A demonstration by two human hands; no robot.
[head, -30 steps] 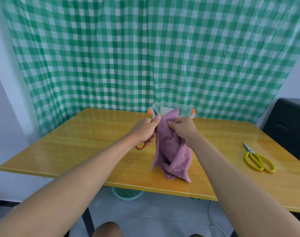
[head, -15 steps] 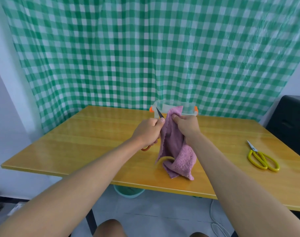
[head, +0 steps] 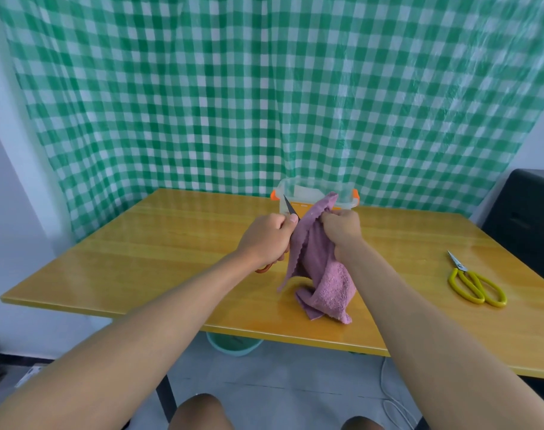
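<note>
One fuzzy purple towel (head: 323, 274), pinched by right hand (head: 342, 229); left hand (head: 269, 238) grips pointed scissors (head: 290, 207).

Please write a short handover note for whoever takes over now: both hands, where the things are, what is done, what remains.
Left hand grips the orange-handled scissors, blade tip pointing up beside the left edge of the purple towel.
Right hand holds the towel bunched near its top; its lower end rests on the table.
Yellow-handled scissors lie untouched at the right; a clear box with orange latches stands behind the hands.
Done: both things in hand; any cut in the cloth is not visible.
Left: probably work the blades on the towel, then set both down.
</note>
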